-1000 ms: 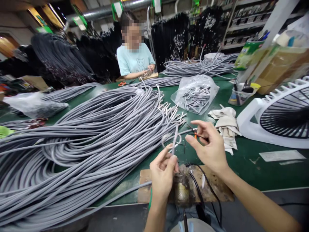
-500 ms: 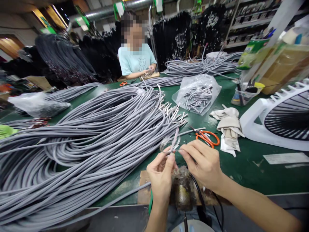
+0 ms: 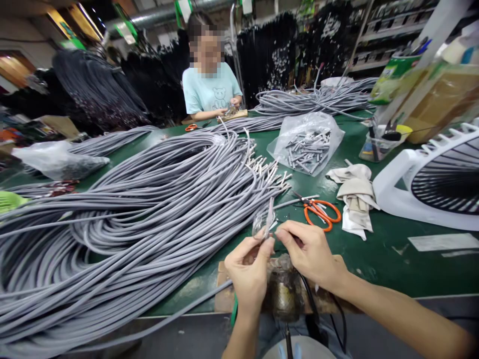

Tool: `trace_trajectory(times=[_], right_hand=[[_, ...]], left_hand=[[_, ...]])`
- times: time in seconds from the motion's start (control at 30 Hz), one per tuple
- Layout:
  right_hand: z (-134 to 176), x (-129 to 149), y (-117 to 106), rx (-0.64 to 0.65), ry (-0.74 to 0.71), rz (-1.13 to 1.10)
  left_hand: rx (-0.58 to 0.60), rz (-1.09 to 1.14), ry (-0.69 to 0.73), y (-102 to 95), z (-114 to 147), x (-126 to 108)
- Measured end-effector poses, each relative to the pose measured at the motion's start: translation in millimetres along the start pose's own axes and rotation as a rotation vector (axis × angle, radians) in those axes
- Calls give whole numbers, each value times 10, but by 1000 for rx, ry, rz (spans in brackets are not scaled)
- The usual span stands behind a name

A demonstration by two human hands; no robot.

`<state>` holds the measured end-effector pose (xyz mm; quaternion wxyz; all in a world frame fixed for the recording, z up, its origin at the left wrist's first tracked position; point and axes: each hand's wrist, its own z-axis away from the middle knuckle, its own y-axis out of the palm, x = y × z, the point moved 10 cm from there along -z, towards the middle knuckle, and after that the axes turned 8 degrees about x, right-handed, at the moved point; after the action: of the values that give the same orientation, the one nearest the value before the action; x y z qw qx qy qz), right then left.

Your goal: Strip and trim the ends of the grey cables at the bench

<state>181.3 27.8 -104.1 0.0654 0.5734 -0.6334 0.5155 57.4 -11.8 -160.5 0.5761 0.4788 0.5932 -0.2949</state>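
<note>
Evidently pinching the cable end point(image 3: 269, 215) in the left hand point(image 3: 247, 267), left of the scissors point(image 3: 311, 203), pointed upward, tilted lengthwise slightly toward them; with the right hand point(image 3: 312, 253), pinching closely beside (on what, cannot tell).

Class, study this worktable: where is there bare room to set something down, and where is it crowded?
Mostly bare green tabletop shows between the white cloth, the pale strip and the right forearm. A smaller patch lies between the bag of clippings and the plastic tub. Grey cables crowd the left.
</note>
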Motion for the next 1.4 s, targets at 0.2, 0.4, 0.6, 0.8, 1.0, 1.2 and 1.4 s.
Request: trace_trajectory(times=[0.2, 0.4, 0.6, 0.8, 1.0, 1.2, 1.4], right_hand=[[-33, -203, 191, 116, 192, -355], [-6, -349, 262, 103, 286, -657], [-7, -577, 53, -118, 446, -1051], [-13, -650, -53, -87, 536, -997], [-35, -390, 204, 133, 415, -763], [-59, -454, 92, -4, 390, -717], [153, -749, -523, -564, 424, -765]], left_hand=[[52, -11, -46, 76, 40, 24], [113, -31, -77, 146, 47, 23], [280, 12, -127, 283, 71, 77], [305, 287, -118, 291, 84, 59], [298, 301, -149, 307, 71, 82], [200, 361, -172, 219, 18, 132], [169, 276, -143, 169, 35, 122]])
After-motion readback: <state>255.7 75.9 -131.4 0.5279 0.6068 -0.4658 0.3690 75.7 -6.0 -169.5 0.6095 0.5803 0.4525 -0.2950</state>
